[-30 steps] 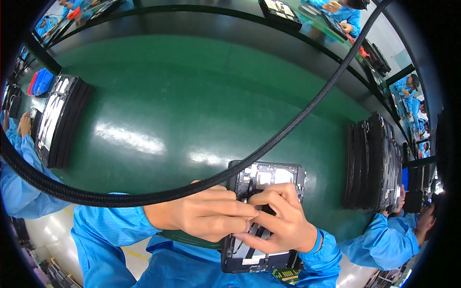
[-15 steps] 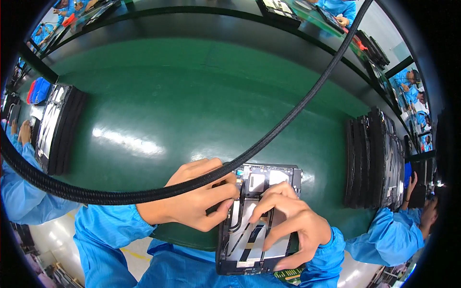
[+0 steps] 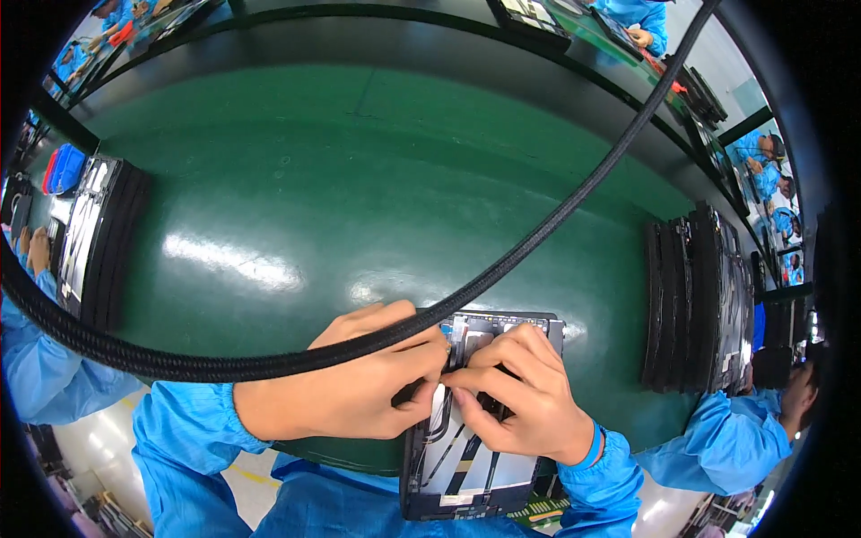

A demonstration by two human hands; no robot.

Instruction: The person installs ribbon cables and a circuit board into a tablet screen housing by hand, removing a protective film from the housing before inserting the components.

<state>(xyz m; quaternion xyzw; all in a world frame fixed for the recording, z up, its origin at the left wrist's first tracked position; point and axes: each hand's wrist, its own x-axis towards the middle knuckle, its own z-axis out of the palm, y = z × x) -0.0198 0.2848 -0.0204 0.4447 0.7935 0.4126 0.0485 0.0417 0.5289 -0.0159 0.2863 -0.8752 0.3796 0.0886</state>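
Note:
An opened tablet (image 3: pixel 516 475) with a black frame, pale inner panels and thin dark ribbon cables lies at the near edge of the green table, partly over my lap. My left hand (image 3: pixel 359 386) is closed, its thumb and fingertips pinched together at the tablet's left side. Coming from the right, my right hand (image 3: pixel 525 394) is closed too, its fingertips meeting near the left ones over the upper left of the tablet. Whatever either pinch holds is too small or hidden to make out. A thick black braided cord (image 3: pixel 484 282) passes in front of my left hand.
On the green table (image 3: pixel 359 197) stand a stack of similar dark devices (image 3: pixel 103 242) at the left and another stack (image 3: pixel 695 305) at the right. Part of a green circuit board (image 3: pixel 543 511) shows below the tablet. Co-workers in blue sit on both sides.
My right hand has moved up and left across the tablet, and its spread fingers have closed beside the left fingertips. My left hand stays at the tablet's left side.

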